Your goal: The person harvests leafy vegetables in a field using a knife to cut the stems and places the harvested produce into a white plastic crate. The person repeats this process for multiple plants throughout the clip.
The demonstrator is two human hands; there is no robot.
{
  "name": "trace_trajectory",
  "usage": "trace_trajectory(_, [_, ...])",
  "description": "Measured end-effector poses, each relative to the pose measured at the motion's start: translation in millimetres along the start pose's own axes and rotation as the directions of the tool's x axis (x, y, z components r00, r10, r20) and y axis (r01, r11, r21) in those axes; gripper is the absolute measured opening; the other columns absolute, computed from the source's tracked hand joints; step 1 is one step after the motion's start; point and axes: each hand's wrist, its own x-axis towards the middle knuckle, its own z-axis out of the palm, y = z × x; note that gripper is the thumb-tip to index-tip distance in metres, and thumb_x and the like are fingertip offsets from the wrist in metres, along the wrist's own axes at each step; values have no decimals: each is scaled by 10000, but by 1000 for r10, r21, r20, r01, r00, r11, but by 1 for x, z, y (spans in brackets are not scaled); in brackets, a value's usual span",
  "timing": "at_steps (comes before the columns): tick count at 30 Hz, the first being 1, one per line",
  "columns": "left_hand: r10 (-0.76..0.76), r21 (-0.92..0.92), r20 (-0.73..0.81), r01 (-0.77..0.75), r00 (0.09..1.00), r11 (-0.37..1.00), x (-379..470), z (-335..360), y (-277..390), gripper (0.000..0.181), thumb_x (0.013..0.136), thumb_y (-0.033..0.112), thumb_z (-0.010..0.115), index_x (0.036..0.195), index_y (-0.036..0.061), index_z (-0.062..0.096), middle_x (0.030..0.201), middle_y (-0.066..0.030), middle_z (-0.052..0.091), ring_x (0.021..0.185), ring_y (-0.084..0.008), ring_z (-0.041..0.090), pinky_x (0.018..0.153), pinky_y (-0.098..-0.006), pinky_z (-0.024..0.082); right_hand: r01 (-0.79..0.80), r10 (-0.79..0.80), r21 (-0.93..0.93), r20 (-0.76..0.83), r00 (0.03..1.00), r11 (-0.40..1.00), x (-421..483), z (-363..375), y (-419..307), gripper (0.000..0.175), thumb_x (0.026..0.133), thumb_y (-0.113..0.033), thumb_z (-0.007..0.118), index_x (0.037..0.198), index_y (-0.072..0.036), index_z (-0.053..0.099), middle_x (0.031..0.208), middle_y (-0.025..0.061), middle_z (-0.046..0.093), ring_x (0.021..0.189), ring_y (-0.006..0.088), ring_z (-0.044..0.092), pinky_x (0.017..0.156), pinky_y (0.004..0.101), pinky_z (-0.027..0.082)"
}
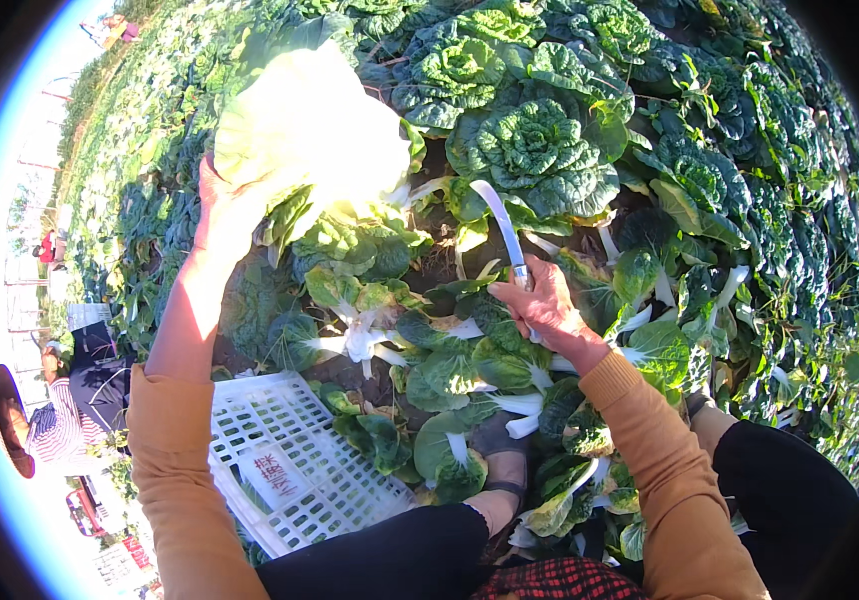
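Observation:
My left hand (228, 206) grips a leafy cabbage head (317, 127) at its left side, held above the growing plants; strong glare washes out most of the head. In my right hand (546, 300) is a curved harvesting knife (503, 221), its handle inside my fist and its blade pointing up and to the left. The blade stands apart from the cabbage. Below and between my hands, a cut stump with white stalks (360, 337) and loose outer leaves (448, 371) cover the soil.
A white plastic crate (302, 465) bearing writing lies beside my left leg. Rooted cabbages (534, 150) fill the ground ahead and to the right. Cut leaves lie around my feet. At the far left is a person in a conical hat (9, 424); more people are farther off.

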Motion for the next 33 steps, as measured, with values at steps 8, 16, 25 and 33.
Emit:
trace_trajectory(8, [-162, -335, 297, 262, 941, 905, -102, 79, 128, 517, 745, -135, 759, 1219, 32, 641, 1106, -74, 721, 1006, -162, 690, 877, -334, 581, 142, -287, 603, 150, 946, 785, -118, 2, -68, 424, 920, -248, 720, 1291, -77, 607, 1137, 117, 689, 876, 138, 683, 459, 214, 461])
trace_trajectory(16, [48, -128, 542, 26, 839, 991, -139, 147, 221, 528, 776, -7, 777, 1277, 21, 613, 1228, -66, 678, 1123, -145, 618, 1005, -333, 482, 351, -428, 524, 28, 903, 776, -231, -1, -75, 388, 886, -203, 713, 1195, -11, 578, 925, 56, 678, 661, 88, 608, 457, 230, 431])
trace_trajectory(25, [495, 39, 246, -518, 834, 854, -215, 206, 291, 315, 923, 30, 652, 1235, -12, 660, 1250, -150, 676, 1066, -220, 664, 996, -335, 499, 249, -239, 818, -141, 961, 518, -255, -59, -32, 326, 962, -365, 601, 1131, -89, 639, 971, 74, 694, 822, 221, 686, 520, 333, 511])
trace_trajectory(33, [-263, -561, 150, 301, 953, 771, -243, 253, 251, 522, 811, 333, 846, 1126, -1, 596, 1007, -117, 690, 846, -168, 686, 698, -291, 556, 459, -596, 635, 4, 803, 622, -249, -46, -23, 382, 896, -189, 675, 1235, -34, 589, 1013, 141, 676, 793, 228, 621, 647, 343, 517])
